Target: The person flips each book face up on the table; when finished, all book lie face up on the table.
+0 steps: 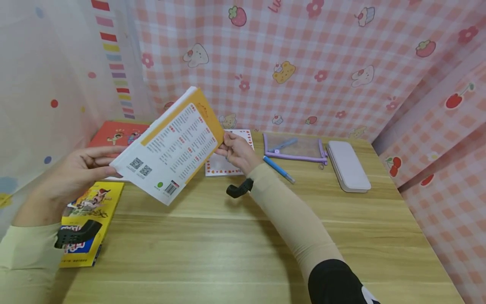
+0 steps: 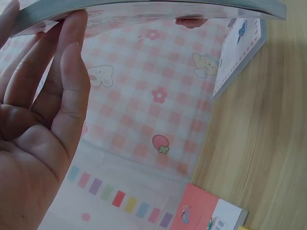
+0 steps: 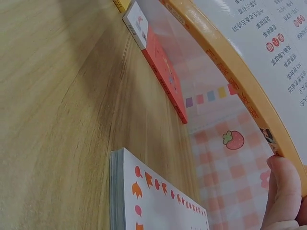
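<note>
A paperback book with a white and orange back cover is held tilted above the table, its printed list, QR codes and barcode facing me. My left hand pinches its lower left corner between thumb and fingers. At the opposite edge, by the orange spine, my right hand grips it. The left wrist view shows the book's page edge from below, with the left fingers against it. Beneath the right hand lies a white book with a leaf border, partly hidden.
At the left lie a red book and a yellow book. Further right on the wooden table are a blue pen, a purple-edged mesh pouch and a white case. A checked curtain hangs behind.
</note>
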{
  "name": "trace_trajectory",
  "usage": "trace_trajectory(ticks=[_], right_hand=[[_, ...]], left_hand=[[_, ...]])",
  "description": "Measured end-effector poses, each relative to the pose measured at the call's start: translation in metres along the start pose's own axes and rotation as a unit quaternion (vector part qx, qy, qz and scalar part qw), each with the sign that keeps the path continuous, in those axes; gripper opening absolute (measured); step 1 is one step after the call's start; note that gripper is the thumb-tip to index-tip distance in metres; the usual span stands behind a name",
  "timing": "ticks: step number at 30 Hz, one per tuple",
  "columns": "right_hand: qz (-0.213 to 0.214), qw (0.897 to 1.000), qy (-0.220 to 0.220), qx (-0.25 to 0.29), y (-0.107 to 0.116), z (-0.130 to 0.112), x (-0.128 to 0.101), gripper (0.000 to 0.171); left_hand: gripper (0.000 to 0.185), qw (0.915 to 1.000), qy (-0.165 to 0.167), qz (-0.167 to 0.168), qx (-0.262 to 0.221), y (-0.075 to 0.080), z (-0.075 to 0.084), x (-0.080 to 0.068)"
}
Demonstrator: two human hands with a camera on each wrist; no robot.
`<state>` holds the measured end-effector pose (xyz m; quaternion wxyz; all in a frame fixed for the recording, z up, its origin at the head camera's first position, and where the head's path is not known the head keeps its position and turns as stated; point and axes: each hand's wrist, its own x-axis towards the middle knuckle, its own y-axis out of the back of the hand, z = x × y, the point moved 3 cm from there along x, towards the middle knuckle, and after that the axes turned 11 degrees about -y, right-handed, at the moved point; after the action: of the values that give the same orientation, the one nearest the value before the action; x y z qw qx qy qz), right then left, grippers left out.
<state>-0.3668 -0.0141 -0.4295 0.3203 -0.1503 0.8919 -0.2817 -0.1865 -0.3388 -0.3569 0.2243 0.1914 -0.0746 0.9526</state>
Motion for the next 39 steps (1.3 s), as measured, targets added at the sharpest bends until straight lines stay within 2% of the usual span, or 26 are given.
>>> trace_trajectory(ticks=[6, 11, 17, 20, 25, 32, 35, 39], right_hand=[[-0.008, 1.000, 0.015, 0.010, 0.003, 0.003, 0.001, 0.030], [-0.016, 0.999, 0.027, 0.025, 0.005, 0.004, 0.002, 0.024], [-0.024, 0.998, 0.036, 0.043, 0.007, 0.005, 0.002, 0.026], [-0.024, 0.998, 0.040, 0.053, 0.007, 0.005, 0.002, 0.027], [-0.029, 0.996, 0.044, 0.068, 0.009, 0.008, 0.003, 0.032], [-0.015, 0.996, 0.048, 0.076, 0.013, 0.011, 0.005, 0.035], [-0.016, 0.996, 0.048, 0.076, 0.014, 0.012, 0.005, 0.036], [-0.014, 0.997, 0.051, 0.065, 0.013, 0.012, 0.005, 0.035]], left_hand=[[0.046, 0.9996, -0.022, -0.001, -0.016, -0.003, -0.003, 0.001], [0.045, 0.9993, -0.029, 0.018, -0.014, -0.004, -0.005, 0.001], [0.047, 0.9990, -0.029, 0.028, -0.020, -0.006, -0.011, 0.000], [0.049, 0.9989, -0.022, 0.040, -0.013, -0.009, -0.014, 0.000], [0.054, 0.9967, -0.024, 0.076, 0.016, -0.015, -0.017, 0.001], [0.059, 0.9961, -0.030, 0.074, 0.038, -0.021, -0.020, 0.005], [0.059, 0.9885, -0.003, 0.116, 0.097, -0.021, -0.022, 0.006], [0.054, 0.9651, 0.036, 0.180, 0.187, -0.021, -0.024, 0.009]])
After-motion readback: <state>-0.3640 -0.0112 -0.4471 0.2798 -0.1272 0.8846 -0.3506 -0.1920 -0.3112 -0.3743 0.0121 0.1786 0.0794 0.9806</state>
